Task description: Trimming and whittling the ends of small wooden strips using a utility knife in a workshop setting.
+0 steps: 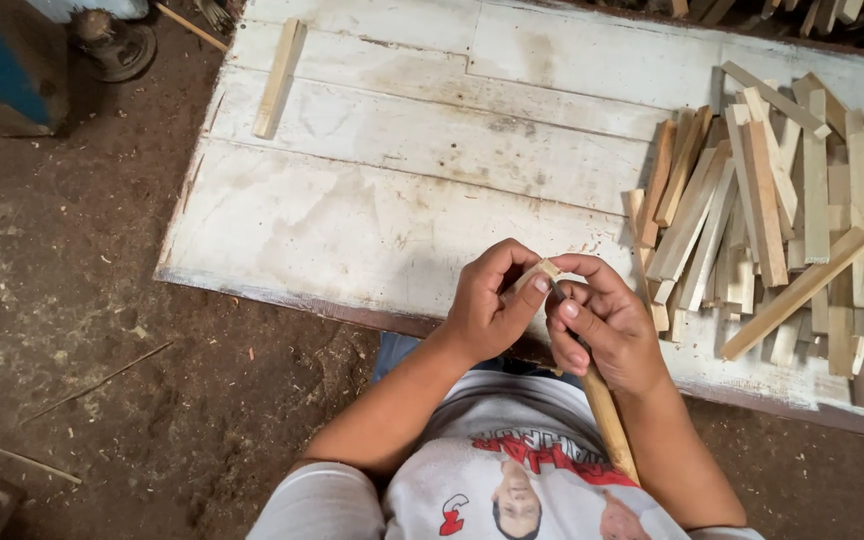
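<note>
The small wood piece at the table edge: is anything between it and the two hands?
Nothing visible is between them. The left hand and the right hand both grip the small wood piece directly with the fingertips. The right hand also holds a wooden-handled tool.

Shirt: light grey short-sleeved T-shirt (512, 470), with a red and dark printed graphic on the chest.
Sleeves: short, ending above the elbows.
Hands: left hand (487, 305) and right hand (607, 325) bare, no gloves.
</note>
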